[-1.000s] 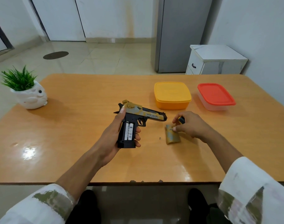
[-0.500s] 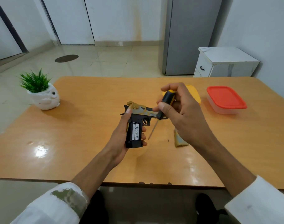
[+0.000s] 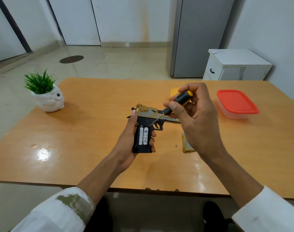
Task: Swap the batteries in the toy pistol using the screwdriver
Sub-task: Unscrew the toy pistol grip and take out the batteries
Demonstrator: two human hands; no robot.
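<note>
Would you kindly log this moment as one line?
left hand grips black-and-gold toy pistol | right hand holds black-and-yellow screwdriver | tip at exposed silver batteries

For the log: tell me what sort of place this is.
Likely a home kitchen or dining area: a grey fridge, a wooden table with a red-lidded food container, a tiled floor.
</note>
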